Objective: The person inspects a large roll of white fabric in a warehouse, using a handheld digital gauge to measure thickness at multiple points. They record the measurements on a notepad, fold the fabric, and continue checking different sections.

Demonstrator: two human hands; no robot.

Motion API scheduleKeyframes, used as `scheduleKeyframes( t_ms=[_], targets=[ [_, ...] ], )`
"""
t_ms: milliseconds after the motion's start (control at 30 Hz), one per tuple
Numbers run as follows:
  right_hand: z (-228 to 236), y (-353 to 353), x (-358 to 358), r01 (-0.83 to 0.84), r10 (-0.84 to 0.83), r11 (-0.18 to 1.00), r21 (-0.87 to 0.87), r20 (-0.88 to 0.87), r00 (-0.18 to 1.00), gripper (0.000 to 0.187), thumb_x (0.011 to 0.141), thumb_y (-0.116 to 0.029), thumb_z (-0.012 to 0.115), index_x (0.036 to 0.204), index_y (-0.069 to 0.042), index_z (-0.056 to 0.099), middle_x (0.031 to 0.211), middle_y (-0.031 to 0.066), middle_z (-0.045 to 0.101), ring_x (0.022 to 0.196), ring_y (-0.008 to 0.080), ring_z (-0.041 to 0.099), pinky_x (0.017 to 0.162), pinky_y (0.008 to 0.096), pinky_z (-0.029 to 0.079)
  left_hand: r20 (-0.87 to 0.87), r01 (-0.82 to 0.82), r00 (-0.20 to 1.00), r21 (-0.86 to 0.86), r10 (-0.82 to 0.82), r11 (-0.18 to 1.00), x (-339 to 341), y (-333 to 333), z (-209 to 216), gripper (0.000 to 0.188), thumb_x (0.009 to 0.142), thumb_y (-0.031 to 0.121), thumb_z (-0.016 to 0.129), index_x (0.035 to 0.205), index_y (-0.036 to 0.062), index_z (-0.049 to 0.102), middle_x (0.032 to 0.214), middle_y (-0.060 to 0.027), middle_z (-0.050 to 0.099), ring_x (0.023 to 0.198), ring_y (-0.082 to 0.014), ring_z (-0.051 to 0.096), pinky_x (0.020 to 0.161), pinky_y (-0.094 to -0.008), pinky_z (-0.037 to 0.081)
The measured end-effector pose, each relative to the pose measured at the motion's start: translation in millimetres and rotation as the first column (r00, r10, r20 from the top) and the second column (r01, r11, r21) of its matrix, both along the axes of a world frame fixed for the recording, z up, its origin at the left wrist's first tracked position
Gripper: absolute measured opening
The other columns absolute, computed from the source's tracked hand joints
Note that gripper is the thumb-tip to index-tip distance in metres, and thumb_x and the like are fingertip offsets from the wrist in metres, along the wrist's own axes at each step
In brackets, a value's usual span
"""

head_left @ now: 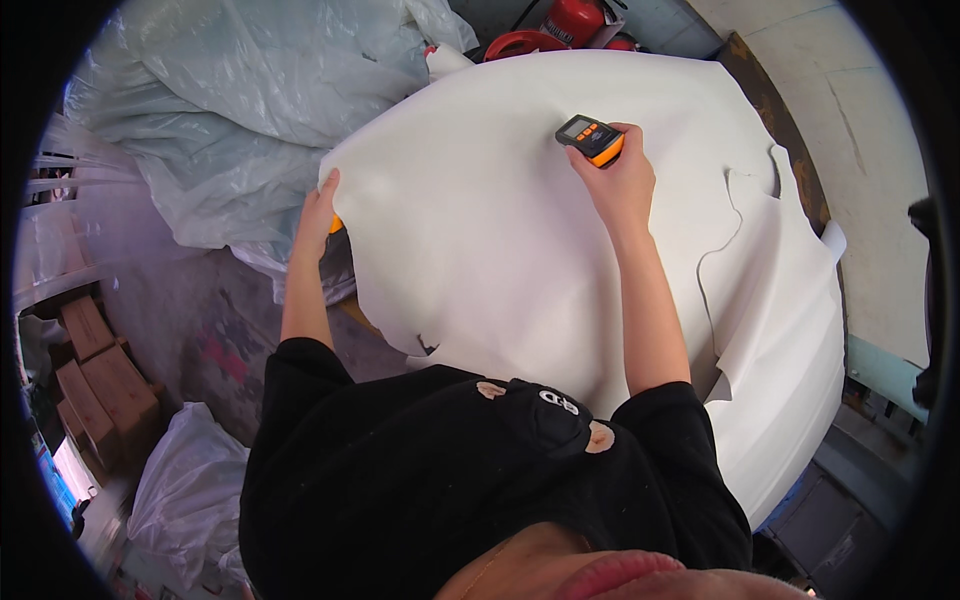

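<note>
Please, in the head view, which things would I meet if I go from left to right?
Stacked brown boxes → left hand at the edge of the white sheet → black-and-orange handheld device in the right hand → wavy dark line on the sheet.

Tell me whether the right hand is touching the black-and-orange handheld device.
Touching: the head view shows the right hand holding the handheld device between thumb and fingers.
</note>
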State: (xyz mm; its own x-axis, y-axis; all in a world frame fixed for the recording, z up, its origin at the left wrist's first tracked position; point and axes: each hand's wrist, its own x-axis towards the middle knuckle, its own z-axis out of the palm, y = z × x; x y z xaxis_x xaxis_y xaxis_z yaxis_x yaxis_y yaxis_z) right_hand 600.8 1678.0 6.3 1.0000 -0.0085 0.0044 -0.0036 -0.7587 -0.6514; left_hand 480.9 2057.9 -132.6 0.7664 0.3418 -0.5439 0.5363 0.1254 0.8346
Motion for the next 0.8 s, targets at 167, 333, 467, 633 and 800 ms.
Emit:
scheduleKeyframes(
  t_ms=[167,333,467,633,800],
  targets=[
    [7,-30,-47,-0.104,0.036,0.933,0.345,0.199,0.979,0.06,0.078,-0.013,0.084,0.125,-0.004,0.048,0.111,0.0114,0.066,0.098,0.0188,0.067,0.085,0.0304,0.054,-0.118,0.171,0.983,0.35,-0.138,0.921,-19,23,56,0.052,0.101,0.045,0.053,0.126,-0.0004,0.06,0.094,-0.0104,0.068,0.087,-0.0114,0.063,0.075,-0.0263,0.052],
    [30,-47,-118,-0.128,-0.008,0.796,0.592,0.223,0.975,0.066,0.077,-0.006,0.084,0.13,-0.006,0.045,0.115,0.0081,0.062,0.103,0.0143,0.064,0.089,0.0298,0.053,0.524,0.099,0.845,-0.35,0.106,0.932,-28,-22,111,0.042,0.104,0.028,0.048,0.135,-0.0011,0.051,0.111,-0.0107,0.061,0.117,-0.0223,0.059,0.103,-0.036,0.051],
    [48,-60,-192,-0.064,-0.108,0.634,0.771,0.17,0.979,0.064,0.076,-0.003,0.083,0.126,-0.003,0.043,0.113,0.0102,0.061,0.1,0.0148,0.065,0.084,0.0286,0.056,0.575,0.375,0.806,-0.68,0.141,0.631,-21,-146,162,0.042,0.099,0.016,0.052,0.137,0.0002,0.043,0.139,-0.0184,0.049,0.137,-0.0383,0.045,0.114,-0.0494,0.043],
    [59,-89,-274,-0.152,-0.189,0.641,0.752,0.346,0.919,0.063,0.074,-0.009,0.085,0.121,-0.003,0.043,0.114,0.0121,0.059,0.1,0.0161,0.063,0.087,0.0292,0.055,0.492,0.452,0.87,-0.822,0.03,0.346,-54,-276,196,0.043,0.103,0.029,0.044,0.138,0.0034,0.046,0.143,-0.02,0.047,0.137,-0.0386,0.044,0.113,-0.0516,0.042],
    [75,-138,-345,0.005,-0.387,0.575,0.818,0.267,0.883,0.059,0.077,-0.009,0.084,0.119,-0.003,0.043,0.112,0.0111,0.059,0.098,0.014,0.063,0.084,0.0272,0.055,0.607,0.614,0.776,-0.664,-0.171,0.427,-111,-374,222,0.047,0.108,0.039,0.033,0.14,0.0066,0.045,0.141,-0.0164,0.051,0.135,-0.0345,0.048,0.111,-0.0459,0.041]
  ],
)
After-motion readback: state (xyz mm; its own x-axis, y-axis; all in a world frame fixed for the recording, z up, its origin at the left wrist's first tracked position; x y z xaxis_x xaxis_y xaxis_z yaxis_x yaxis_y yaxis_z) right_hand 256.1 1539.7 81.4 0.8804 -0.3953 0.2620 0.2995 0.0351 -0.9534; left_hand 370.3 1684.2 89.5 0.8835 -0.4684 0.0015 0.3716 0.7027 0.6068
